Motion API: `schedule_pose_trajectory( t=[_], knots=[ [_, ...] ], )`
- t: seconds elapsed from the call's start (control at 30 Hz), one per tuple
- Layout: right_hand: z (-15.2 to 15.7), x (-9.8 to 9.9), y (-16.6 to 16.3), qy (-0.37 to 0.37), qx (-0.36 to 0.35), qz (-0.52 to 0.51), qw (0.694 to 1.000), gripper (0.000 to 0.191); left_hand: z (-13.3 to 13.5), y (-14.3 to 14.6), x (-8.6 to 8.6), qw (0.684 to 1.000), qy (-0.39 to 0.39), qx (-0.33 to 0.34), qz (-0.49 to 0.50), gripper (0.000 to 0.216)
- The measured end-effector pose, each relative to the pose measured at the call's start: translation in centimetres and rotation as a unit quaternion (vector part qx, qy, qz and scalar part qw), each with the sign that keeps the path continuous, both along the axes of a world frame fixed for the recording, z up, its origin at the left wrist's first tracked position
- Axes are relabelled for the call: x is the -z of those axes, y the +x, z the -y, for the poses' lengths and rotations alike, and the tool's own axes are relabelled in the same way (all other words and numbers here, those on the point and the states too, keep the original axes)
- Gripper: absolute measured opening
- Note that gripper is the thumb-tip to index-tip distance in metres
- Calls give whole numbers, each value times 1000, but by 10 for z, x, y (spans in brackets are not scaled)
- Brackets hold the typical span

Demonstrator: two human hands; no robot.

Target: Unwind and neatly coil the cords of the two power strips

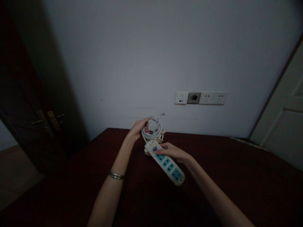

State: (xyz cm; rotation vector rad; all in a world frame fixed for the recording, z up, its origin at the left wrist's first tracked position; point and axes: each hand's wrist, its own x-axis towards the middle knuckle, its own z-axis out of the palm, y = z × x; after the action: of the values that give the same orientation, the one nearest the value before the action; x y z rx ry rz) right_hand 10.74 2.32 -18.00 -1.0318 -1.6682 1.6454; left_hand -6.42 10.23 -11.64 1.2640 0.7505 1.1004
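My left hand (139,127) is closed on a coiled grey-white cable (159,129), gripping the left side of the loops. My right hand (172,151) grips a white power strip (169,165) with blue-green sockets, its thumb lying near the round blue switch. The strip slants from the coil down toward the lower right, and the cable meets its upper end. Just behind, a second, yellowish cord (161,137) is bunched up, partly hidden by the coil. A white block-shaped piece (147,152) shows under the strip's upper end; I cannot tell what it is.
The dark red table (146,195) stands against a pale wall (132,63). Wall sockets (210,98) are set above its back edge at the right. A flat strip-like item (248,143) lies at the back right. A dark door (44,123) stands at the left, a pale door (286,110) at the right.
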Motion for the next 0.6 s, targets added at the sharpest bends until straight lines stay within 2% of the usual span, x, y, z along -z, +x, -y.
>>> schedule_pose_trajectory(
  t=[0.13, 0.3, 0.43, 0.5, 0.6],
  knots=[
    [0, 5, -8, -23, 15, -27, 999, 31, -5, 0, 8, 997, 59, -19, -52, 33],
    [-1, 5, -10, -51, 16, -95, 994, 48, -12, -2, 15, 977, 155, -82, -120, 32],
    [-7, 10, -5, -111, -10, -146, 983, 56, -14, 2, 19, 968, 175, -74, -164, 35],
    [-11, 13, -5, -134, -10, -127, 983, 70, -14, 5, 21, 967, 178, -67, -172, 36],
    [-14, 16, -8, -131, 31, -68, 989, 81, -14, 9, 23, 963, 184, -67, -183, 36]
  ],
)
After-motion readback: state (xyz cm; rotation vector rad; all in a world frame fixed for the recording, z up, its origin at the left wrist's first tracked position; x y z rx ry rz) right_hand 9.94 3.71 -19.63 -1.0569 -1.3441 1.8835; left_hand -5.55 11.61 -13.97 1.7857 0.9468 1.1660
